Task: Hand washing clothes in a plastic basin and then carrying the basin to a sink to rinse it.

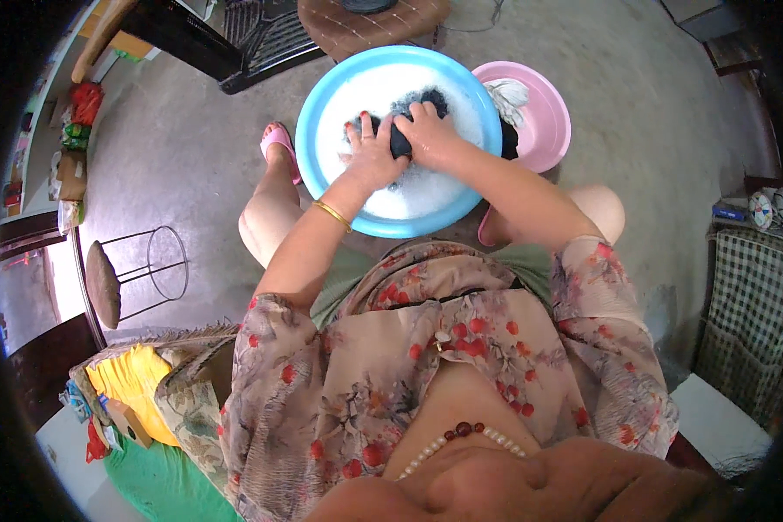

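A light blue plastic basin (307, 163) stands on the floor between my knees, filled with white suds (430, 196). Wet dark cloth (400, 142) lies bunched in the foam, part of it bulging up between my hands. My left hand (373, 155) grips its left part with the fingers spread over it. On the other side my right hand (429, 134) clasps the cloth with curled fingers. More of the dark fabric shows beyond the right fingertips. Foam hides the rest of the cloth and the basin's bottom.
A pink basin (551, 124) touches the blue one's right side and holds a whitish cloth (509, 98) and something black (510, 140). A brown round-topped stool (372, 29) stands just beyond. Another stool (104, 284) lies tipped on the left floor.
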